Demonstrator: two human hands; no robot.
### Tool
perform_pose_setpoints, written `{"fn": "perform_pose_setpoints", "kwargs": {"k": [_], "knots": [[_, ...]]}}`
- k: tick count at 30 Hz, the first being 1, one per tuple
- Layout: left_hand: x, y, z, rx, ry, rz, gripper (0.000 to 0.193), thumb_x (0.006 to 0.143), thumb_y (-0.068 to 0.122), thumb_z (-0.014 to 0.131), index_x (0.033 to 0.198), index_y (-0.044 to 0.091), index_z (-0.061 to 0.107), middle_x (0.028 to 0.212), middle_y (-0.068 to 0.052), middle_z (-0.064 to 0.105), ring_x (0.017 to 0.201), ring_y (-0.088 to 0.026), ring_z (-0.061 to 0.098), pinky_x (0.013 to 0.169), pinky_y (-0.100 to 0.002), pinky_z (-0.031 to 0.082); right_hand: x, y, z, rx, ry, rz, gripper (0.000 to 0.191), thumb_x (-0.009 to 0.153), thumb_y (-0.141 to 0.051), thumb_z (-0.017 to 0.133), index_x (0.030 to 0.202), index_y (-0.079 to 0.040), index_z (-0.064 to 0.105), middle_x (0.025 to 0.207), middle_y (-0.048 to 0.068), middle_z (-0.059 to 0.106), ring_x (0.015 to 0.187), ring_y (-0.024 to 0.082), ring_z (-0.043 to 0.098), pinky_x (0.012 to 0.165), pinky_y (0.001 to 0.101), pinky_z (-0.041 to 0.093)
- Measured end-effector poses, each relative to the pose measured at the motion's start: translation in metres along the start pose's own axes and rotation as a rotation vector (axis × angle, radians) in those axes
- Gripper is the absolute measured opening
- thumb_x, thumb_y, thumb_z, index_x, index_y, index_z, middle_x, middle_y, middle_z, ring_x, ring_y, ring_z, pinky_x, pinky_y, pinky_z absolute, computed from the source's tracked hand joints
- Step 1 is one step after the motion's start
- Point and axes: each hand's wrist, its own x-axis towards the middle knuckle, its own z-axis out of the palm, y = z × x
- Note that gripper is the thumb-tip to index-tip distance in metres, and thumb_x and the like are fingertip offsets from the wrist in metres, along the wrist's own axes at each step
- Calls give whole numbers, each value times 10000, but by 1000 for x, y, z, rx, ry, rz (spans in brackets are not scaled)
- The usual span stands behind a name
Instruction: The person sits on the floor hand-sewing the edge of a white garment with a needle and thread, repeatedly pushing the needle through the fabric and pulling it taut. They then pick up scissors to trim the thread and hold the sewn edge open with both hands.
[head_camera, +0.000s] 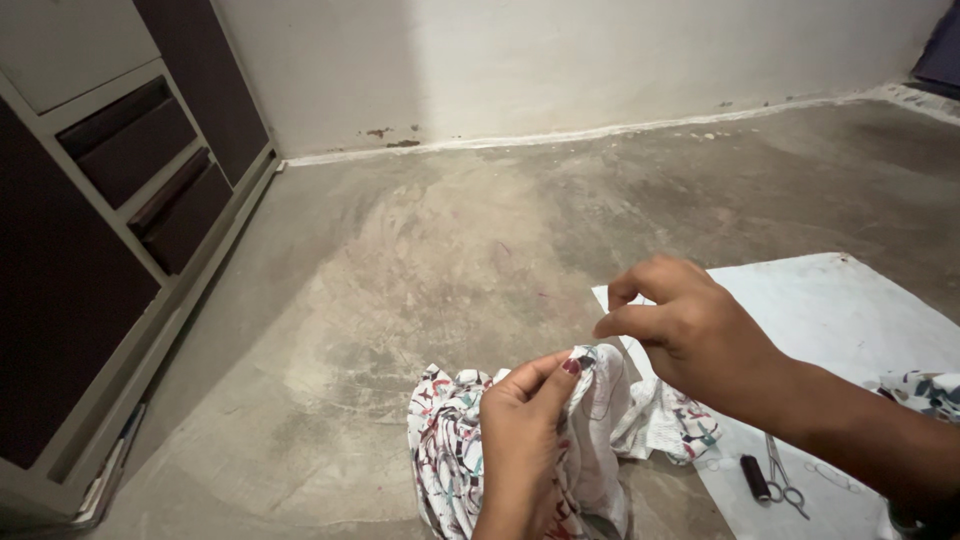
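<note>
My left hand grips a bunched white cloth with a coloured print, thumb pressed on a fold near its top edge. My right hand hovers just above and to the right of that fold, thumb and forefinger pinched together as if on a needle or thread too thin to make out. The rest of the cloth trails down to the floor and onto a pale sheet.
Small scissors and a dark thread spool lie on the pale sheet at lower right. More printed fabric shows at the right edge. A dark cabinet with drawers stands left. Bare concrete floor stretches to the wall.
</note>
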Motion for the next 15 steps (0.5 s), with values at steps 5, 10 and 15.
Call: {"fn": "perform_pose_setpoints", "kwargs": {"k": [5, 10, 15], "knots": [[0, -1, 2, -48, -29, 34, 218, 886, 93, 730, 1034, -57, 786, 819, -28, 785, 657, -26, 660, 577, -170, 509, 3, 1, 1, 127, -68, 101, 183, 745, 10, 745, 834, -139, 803, 961, 42, 704, 945, 218, 680, 736, 344, 561], [4, -1, 1, -12, -23, 76, 251, 837, 28, 721, 1086, 21, 755, 754, -1, 733, 583, -23, 555, 501, -177, 386, 5, 7, 3, 339, -195, 400, 134, 758, -18, 766, 815, -132, 808, 895, 6, 699, 890, 148, 695, 752, 308, 579], [1, -2, -1, 10, -92, 66, 222, 887, 46, 734, 1087, -26, 799, 732, 22, 694, 571, -4, 504, 487, -171, 362, 2, 19, 7, 495, -279, 476, 129, 775, -8, 765, 801, -120, 823, 855, -3, 698, 866, 138, 692, 789, 300, 570]]}}
